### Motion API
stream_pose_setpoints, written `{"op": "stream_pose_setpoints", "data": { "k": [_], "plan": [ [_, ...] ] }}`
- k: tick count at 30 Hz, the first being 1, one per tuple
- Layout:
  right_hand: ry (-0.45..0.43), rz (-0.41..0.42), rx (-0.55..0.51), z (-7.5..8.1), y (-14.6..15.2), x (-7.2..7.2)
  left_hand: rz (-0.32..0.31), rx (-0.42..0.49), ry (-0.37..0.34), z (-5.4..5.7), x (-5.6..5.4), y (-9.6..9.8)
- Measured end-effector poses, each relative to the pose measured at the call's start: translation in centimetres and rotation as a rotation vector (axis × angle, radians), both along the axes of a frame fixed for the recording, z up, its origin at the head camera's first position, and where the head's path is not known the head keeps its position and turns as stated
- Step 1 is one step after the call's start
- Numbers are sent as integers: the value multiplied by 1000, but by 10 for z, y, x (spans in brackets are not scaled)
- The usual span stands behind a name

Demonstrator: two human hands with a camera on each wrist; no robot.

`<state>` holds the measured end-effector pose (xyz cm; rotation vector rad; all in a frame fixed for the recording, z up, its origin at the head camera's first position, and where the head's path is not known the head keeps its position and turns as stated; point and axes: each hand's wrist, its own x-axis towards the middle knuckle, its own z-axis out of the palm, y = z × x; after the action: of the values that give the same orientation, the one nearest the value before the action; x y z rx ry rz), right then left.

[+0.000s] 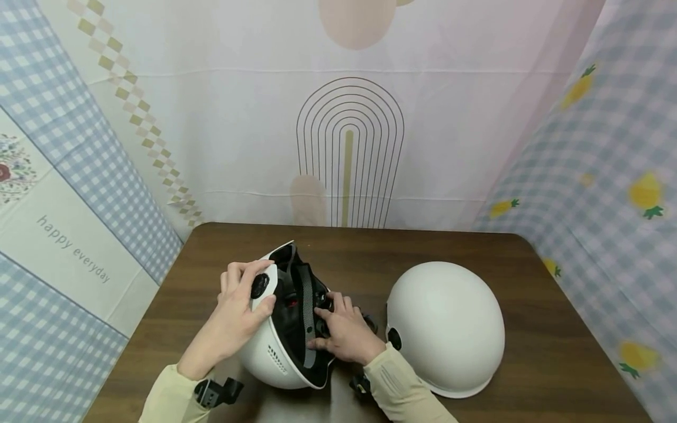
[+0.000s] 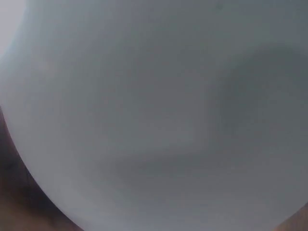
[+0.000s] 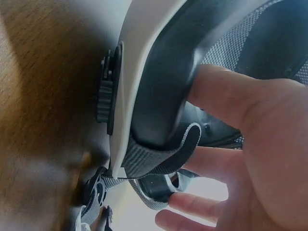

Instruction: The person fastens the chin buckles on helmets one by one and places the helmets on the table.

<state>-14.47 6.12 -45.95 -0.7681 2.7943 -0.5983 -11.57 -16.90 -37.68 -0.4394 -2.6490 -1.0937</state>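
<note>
Left grip (image 1: 240, 313): clamped on helmet (image 1: 264, 358), 10 o'clock
Right grip (image 1: 349, 332): apart, 3 o'clock
Lining (image 1: 288, 330): probably being adjusted; next, calls for steady holding

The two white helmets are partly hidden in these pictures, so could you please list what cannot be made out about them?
Head view: the inside of the helmet on the right, hidden by its own shell.
Head view: part of the black lining of the held helmet, covered by the right grip.
Left wrist view: any detail of the pale surface, lost to blur.
Right wrist view: the rest of the held helmet, cut off by the picture's edges.
</note>
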Motion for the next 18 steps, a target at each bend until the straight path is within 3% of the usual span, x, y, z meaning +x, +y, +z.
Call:
{"op": "stream_pose_setpoints", "data": {
  "k": [18],
  "plan": [
    [-11, -46, -20, 11, 10, 1, -39, 66, -24, -8, 3, -15]
  ]
}}
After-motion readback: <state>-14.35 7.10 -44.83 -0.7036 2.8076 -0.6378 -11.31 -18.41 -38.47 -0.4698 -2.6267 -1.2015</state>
